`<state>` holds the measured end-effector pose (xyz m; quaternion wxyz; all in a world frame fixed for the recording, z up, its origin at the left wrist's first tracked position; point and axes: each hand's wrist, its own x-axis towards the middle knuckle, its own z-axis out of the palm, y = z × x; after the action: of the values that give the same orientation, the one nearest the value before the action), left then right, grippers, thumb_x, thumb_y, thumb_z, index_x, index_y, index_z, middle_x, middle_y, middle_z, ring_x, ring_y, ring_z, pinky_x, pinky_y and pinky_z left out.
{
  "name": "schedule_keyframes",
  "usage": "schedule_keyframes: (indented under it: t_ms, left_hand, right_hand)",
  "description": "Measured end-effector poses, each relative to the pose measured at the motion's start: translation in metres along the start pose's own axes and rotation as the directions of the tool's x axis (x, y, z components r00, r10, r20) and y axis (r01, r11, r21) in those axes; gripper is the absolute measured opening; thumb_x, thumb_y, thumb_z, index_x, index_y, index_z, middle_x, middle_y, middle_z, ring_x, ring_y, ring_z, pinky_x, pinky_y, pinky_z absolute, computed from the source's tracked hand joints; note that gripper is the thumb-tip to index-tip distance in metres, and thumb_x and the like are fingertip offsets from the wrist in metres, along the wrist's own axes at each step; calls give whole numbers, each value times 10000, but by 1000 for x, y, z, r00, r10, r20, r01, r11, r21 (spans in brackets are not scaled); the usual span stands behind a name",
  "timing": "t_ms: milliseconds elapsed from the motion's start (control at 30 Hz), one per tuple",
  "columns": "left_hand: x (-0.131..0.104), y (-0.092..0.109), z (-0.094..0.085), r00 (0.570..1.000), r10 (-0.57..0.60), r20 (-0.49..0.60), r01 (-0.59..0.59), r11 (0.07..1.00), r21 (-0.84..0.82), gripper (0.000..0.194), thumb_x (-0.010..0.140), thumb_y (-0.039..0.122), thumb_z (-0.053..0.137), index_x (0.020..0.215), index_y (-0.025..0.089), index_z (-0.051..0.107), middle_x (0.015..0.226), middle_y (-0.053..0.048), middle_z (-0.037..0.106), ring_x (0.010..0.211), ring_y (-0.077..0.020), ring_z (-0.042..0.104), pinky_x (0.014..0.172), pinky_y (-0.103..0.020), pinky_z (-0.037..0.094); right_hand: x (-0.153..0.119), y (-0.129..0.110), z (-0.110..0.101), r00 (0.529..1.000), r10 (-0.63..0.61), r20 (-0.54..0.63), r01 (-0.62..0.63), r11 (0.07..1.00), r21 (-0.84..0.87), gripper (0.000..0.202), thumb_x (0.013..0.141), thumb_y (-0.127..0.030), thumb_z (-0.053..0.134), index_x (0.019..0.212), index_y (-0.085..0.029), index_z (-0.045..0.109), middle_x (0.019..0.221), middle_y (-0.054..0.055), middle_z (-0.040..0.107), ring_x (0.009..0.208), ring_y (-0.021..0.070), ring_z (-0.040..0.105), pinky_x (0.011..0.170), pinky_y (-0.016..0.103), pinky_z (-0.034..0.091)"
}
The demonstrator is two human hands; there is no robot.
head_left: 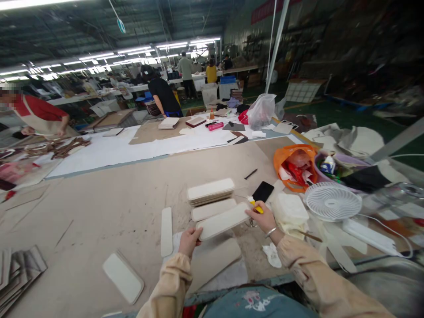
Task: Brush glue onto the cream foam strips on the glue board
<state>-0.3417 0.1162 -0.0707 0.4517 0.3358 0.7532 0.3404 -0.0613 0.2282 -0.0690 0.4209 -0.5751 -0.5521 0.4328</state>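
A long cream panel with rounded ends [225,221] is held up at a slant between my two hands. My left hand [190,242] pinches its near left end. At the far right end is my right hand [261,216], closed around a small yellow-handled tool [257,207] with its fingers against the panel. Just beyond lies another cream panel [213,210], and behind that a stack of the same panels [211,190]. Beneath my hands a beige panel [215,263] rests on a pale sheet. A narrow cream strip [167,232] lies to the left.
More cream panels [123,277] lie at front left, near grey-brown pieces [20,274]. On the right are a black phone [263,192], a white fan [333,201], an orange bag [294,165] and a crumpled tissue [272,256]. Co-workers stand at tables farther back.
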Motion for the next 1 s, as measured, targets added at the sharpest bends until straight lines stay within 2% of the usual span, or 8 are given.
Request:
schedule_keyframes:
  t_ms: [133,267,433,633,733,833,933,1000]
  left_hand:
    - [48,1,-16,994,43,-97,-21,975,219,365,746,474,475,533,179,462,466,19,495,496,-118,519,490,-229,406]
    - [79,2,-20,982,76,-171,-3,921,389,339,738,453,497,526,190,493,500,-5,516,601,-167,549,557,-264,376]
    - [97,1,-15,979,70,-190,35,865,500,326,753,495,473,644,199,556,619,-35,591,690,-205,576,609,-289,371]
    - [108,3,-17,981,78,-177,33,835,550,314,744,497,489,673,200,562,656,-45,619,708,-224,587,628,-306,385]
    - [110,1,-17,976,89,-196,33,837,546,333,732,497,513,803,178,580,684,-52,627,704,-227,592,630,-311,400]
    - [104,-5,-19,967,142,-213,-7,847,532,409,772,473,473,995,140,549,796,-72,630,765,-216,590,684,-317,420]
    - [84,-22,-28,959,197,-206,-65,855,515,402,789,443,467,1049,145,537,947,-82,603,813,-187,577,767,-317,430]
    - [60,-42,-37,951,253,-175,-139,860,491,411,778,451,490,1059,155,539,991,-83,581,806,-173,573,785,-322,445]
  right_hand:
    - [15,5,33,995,-35,-90,23,991,-131,345,613,-462,644,715,-232,407,605,-50,569,545,133,546,565,246,438]
    - [27,16,56,989,-15,-150,-14,981,-194,324,629,-466,607,720,-230,405,616,-35,598,558,149,564,586,263,434]
    - [35,24,68,977,34,-209,-84,968,-237,289,634,-446,586,718,-233,410,614,-38,604,571,161,571,588,270,425]
    - [44,28,74,974,67,-218,-136,939,-316,246,635,-414,578,714,-237,426,624,-41,609,585,167,572,596,274,410]
    - [44,27,71,975,65,-213,-132,940,-316,252,652,-430,580,727,-239,433,660,-30,622,596,166,576,591,269,411]
    - [34,25,58,968,16,-251,-102,936,-337,263,699,-471,560,749,-237,451,688,-12,615,613,162,567,597,262,411]
    - [13,23,32,960,-51,-274,-48,938,-343,277,753,-496,524,776,-224,481,708,5,602,627,160,551,604,260,410]
    - [-8,24,9,980,-78,-183,22,958,-287,265,789,-478,498,795,-213,500,736,14,607,653,158,554,625,261,419]
